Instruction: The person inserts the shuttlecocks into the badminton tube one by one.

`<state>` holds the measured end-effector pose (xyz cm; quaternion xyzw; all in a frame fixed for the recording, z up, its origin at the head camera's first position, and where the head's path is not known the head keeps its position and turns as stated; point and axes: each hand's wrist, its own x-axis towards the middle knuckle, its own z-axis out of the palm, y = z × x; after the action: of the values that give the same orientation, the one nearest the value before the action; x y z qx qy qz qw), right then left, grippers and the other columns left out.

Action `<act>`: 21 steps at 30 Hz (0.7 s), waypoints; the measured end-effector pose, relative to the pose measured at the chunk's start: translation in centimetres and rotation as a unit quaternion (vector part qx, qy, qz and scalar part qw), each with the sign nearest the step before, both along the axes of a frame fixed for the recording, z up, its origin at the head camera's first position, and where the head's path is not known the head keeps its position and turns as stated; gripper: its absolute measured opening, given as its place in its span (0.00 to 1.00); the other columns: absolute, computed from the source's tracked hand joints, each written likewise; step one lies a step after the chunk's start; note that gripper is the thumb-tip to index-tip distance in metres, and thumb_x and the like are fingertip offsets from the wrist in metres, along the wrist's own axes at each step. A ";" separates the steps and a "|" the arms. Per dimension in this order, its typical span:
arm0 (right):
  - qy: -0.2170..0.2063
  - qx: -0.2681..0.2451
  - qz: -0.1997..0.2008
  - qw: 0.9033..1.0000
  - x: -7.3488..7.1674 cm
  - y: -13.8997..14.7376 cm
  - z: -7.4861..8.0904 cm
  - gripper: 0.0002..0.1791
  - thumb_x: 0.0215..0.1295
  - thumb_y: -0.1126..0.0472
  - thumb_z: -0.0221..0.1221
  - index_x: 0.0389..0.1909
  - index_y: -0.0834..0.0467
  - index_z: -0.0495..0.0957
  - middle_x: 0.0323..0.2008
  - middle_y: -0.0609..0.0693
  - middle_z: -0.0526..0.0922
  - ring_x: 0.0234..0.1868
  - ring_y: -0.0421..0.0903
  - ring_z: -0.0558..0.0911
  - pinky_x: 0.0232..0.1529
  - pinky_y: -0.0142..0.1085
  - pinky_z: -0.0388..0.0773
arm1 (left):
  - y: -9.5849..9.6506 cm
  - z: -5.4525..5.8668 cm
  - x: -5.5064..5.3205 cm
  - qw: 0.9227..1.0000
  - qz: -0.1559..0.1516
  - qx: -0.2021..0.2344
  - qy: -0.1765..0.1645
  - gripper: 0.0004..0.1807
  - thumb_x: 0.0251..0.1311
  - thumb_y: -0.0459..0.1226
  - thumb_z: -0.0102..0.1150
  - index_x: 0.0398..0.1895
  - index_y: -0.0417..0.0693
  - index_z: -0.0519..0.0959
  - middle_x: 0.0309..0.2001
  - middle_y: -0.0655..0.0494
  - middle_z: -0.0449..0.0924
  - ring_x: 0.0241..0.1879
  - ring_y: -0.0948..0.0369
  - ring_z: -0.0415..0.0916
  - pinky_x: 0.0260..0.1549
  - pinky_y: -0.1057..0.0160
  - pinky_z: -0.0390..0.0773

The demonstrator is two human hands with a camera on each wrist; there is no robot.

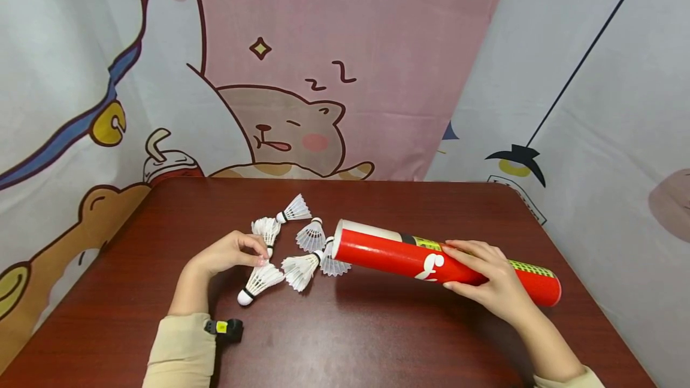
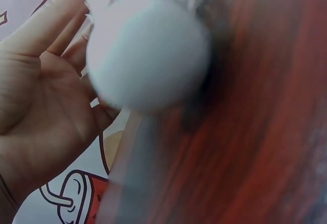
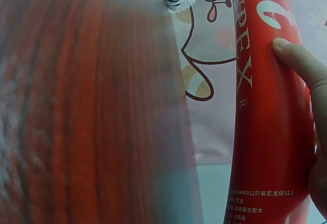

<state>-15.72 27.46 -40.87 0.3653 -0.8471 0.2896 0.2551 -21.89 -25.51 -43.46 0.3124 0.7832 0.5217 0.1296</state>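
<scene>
Red tube (image 1: 383, 251), inside hidden, grasped by right fingers (image 1: 468, 261); left fingers (image 1: 252, 243) pinch white shuttlecock (image 1: 262, 280), blurred in left wrist view.

The red-brown desk (image 1: 377, 340) has a slightly shiny top; on it lie several white shuttlecocks (image 1: 300, 270), close together.
</scene>
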 end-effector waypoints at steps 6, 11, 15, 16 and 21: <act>-0.007 0.000 -0.003 1.000 0.0 0.0 0.0 0.34 0.46 0.48 0.74 0.56 0.53 0.79 0.55 0.49 0.78 0.54 0.45 0.72 0.53 0.34 0.58 | 0.0 0.3 0.0 1.000 -0.005 0.015 0.006 0.04 0.52 0.25 0.65 0.29 0.41 0.85 0.31 0.52 0.80 0.34 0.63 0.74 0.34 0.66 0.74; -0.011 0.002 -0.005 1.000 -0.1 0.1 -0.1 0.35 0.44 0.50 0.75 0.56 0.53 0.79 0.55 0.49 0.78 0.54 0.45 0.71 0.53 0.34 0.58 | 0.1 0.6 0.1 0.999 0.002 0.041 0.017 0.04 0.50 0.23 0.65 0.26 0.37 0.84 0.28 0.56 0.80 0.32 0.63 0.75 0.32 0.65 0.75; -0.011 0.001 -0.004 1.000 -0.1 0.1 -0.1 0.35 0.44 0.51 0.75 0.56 0.53 0.79 0.55 0.49 0.78 0.54 0.45 0.71 0.53 0.34 0.58 | 0.5 1.1 0.2 0.996 0.013 0.075 0.036 0.07 0.49 0.21 0.65 0.25 0.40 0.85 0.28 0.57 0.80 0.32 0.63 0.75 0.32 0.66 0.75; -0.011 0.001 -0.004 1.000 -0.1 0.1 -0.1 0.35 0.44 0.50 0.75 0.56 0.53 0.79 0.55 0.49 0.78 0.54 0.45 0.71 0.53 0.34 0.58 | 0.6 1.3 0.2 0.995 0.016 0.085 0.040 0.09 0.49 0.21 0.65 0.24 0.42 0.85 0.28 0.57 0.80 0.32 0.63 0.74 0.32 0.66 0.74; -0.013 0.001 -0.004 1.000 0.0 0.1 -0.1 0.35 0.44 0.50 0.75 0.57 0.53 0.79 0.55 0.49 0.77 0.54 0.45 0.71 0.53 0.34 0.58 | 1.5 2.1 0.4 0.989 0.026 0.130 0.062 0.15 0.47 0.17 0.63 0.24 0.47 0.86 0.26 0.57 0.80 0.30 0.63 0.74 0.30 0.67 0.73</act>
<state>-15.75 27.54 -41.01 0.3579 -0.8522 0.2927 0.2447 -21.53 -23.98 -41.35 0.3381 0.7227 0.6023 0.0258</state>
